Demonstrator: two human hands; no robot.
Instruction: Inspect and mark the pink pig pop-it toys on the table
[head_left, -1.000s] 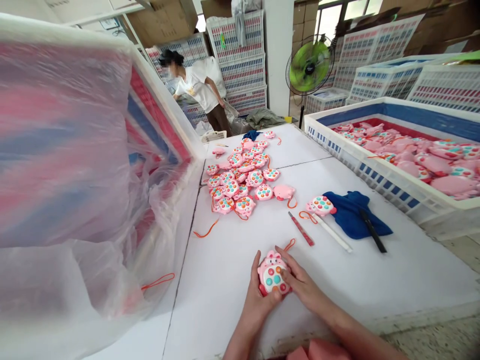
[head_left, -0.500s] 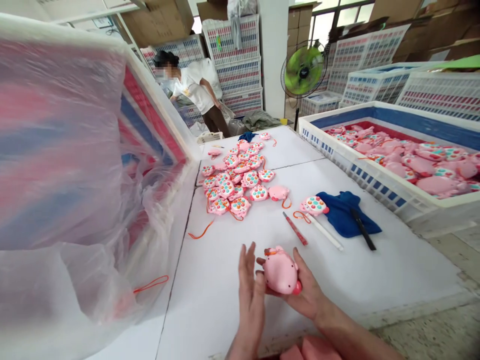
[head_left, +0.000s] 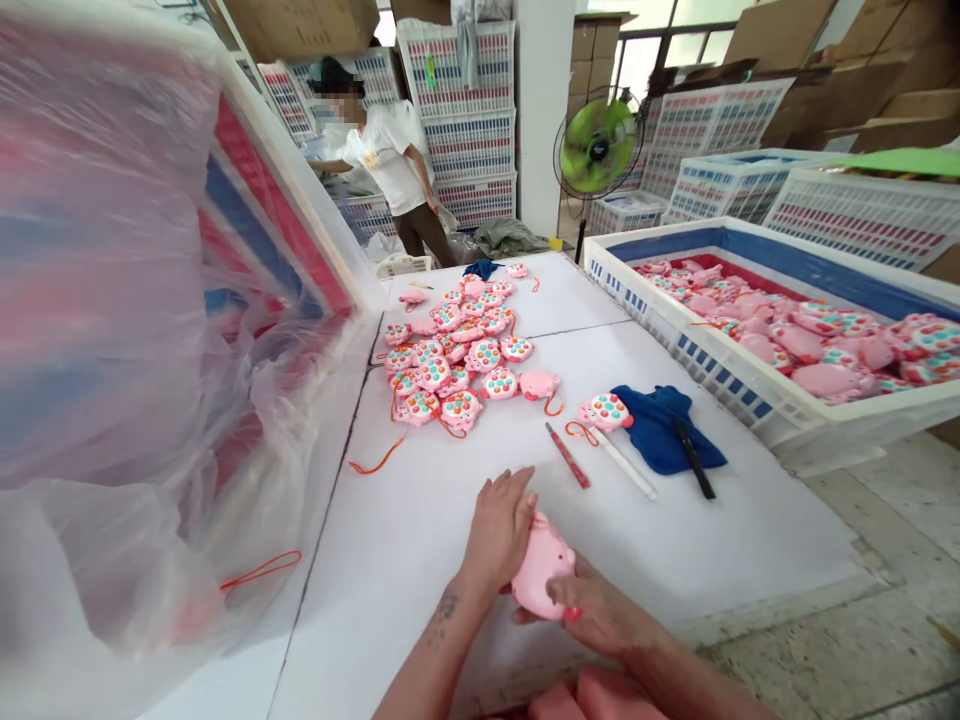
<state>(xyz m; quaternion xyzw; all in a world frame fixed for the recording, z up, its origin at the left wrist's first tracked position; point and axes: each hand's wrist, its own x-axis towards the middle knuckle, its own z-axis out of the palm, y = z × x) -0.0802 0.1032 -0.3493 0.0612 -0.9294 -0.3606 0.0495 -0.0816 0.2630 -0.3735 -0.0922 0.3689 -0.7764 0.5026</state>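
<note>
A pink pig-shaped push-button toy [head_left: 541, 567] sits between my hands with its plain pink back facing up and its buttons hidden. My right hand [head_left: 592, 610] cradles it from below. My left hand [head_left: 499, 530] presses against its upper left side, with the fingers together. Beyond my hands, a heap of similar toys [head_left: 442, 365] with orange cords lies on the white table [head_left: 675, 530]. A single toy [head_left: 604, 411] rests next to a blue cloth [head_left: 660, 430], a white stick [head_left: 624, 462], a red tool [head_left: 568, 455] and a black-handled tool [head_left: 694, 458].
A large plastic-lined crate [head_left: 150, 300] rises along the table's left side. A white crate of pink toys [head_left: 780, 320] stands at the right. Further back, a person [head_left: 382, 150] stands among stacked crates [head_left: 469, 125], near a green fan [head_left: 598, 145].
The toy has turned from buttons up to back up. My left hand has moved from open beside it to pressing against it. The view has swung, shifting the table leftward.
</note>
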